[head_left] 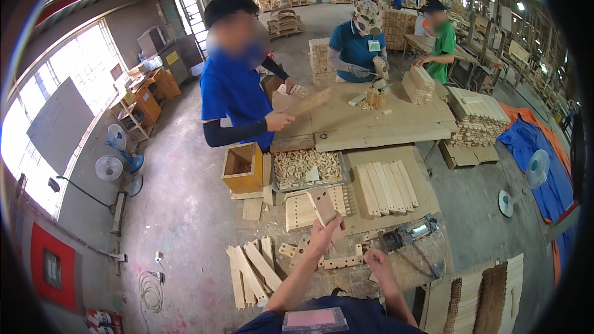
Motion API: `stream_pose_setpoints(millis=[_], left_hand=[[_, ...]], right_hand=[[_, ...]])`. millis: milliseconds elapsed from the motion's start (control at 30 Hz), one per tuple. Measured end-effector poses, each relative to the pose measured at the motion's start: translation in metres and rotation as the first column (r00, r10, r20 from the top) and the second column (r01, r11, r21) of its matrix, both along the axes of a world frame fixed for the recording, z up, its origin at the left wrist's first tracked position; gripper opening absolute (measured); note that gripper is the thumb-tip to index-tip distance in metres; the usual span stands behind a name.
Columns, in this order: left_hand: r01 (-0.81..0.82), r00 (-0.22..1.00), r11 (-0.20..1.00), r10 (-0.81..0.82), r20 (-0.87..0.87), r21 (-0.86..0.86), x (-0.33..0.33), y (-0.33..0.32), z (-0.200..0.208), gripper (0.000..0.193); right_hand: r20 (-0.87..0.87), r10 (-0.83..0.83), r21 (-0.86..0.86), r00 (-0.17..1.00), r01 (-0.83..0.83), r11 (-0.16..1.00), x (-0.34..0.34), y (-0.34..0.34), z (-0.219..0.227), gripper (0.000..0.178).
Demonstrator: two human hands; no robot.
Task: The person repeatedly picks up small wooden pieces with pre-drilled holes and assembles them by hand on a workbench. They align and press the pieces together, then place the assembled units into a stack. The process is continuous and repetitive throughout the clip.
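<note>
Left hand (323, 233) closes its fingers round the near part of a drilled wooden piece (321, 203), whose long axis runs roughly from 5 to 11 o'clock. Right hand (378, 261) is the farther one; from it, the piece lies between 10 and 11. Its fingers are partly curled, and whether they hold anything cannot be told. Just beside them, at 9, sits a drilled strip (341, 262); a power tool (409, 232) lies toward 1. From the left hand, a tray (345, 170) of wooden pegs (297, 166) stands near 12, pale slats (388, 188) at 2.
</note>
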State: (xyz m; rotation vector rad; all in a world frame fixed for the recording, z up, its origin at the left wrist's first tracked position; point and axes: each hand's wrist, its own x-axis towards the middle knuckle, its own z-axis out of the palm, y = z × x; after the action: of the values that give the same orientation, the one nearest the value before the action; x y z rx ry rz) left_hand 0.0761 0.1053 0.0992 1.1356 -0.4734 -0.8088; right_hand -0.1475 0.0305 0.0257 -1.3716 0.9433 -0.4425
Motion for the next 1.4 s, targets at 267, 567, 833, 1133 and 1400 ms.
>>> stream_pose_setpoints(millis=[267,567,833,1133,1400], left_hand=[[-0.018,0.99,0.985,-0.006,0.141,0.171,-0.021,0.012,-0.007,0.014],[-0.063,0.997,0.976,0.051,0.063,0.209,-0.029,0.039,-0.028,0.017],[-0.176,0.984,0.976,0.173,0.036,0.125,-0.012,0.045,-0.02,0.016],[-0.065,0.877,0.998,0.065,-0.475,0.015,-0.022,0.024,-0.024,0.026],[-0.093,0.863,0.92,-0.117,-0.492,-0.381,0.063,-0.054,0.082,0.038]], right_hand=[[-0.03,-0.029,-0.04,0.999,0.028,0.999,-0.019,0.006,-0.025,0.032],[-0.026,0.01,-0.095,1.0,-0.012,0.995,-0.008,-0.002,-0.02,0.025],[-0.161,0.108,-0.168,0.981,-0.135,0.976,0.016,-0.003,0.003,0.044],[-0.129,0.109,-0.221,0.986,-0.136,0.966,0.018,0.0,0.037,0.036],[0.06,0.018,-0.221,0.998,-0.005,0.975,0.035,-0.021,0.057,0.032]])
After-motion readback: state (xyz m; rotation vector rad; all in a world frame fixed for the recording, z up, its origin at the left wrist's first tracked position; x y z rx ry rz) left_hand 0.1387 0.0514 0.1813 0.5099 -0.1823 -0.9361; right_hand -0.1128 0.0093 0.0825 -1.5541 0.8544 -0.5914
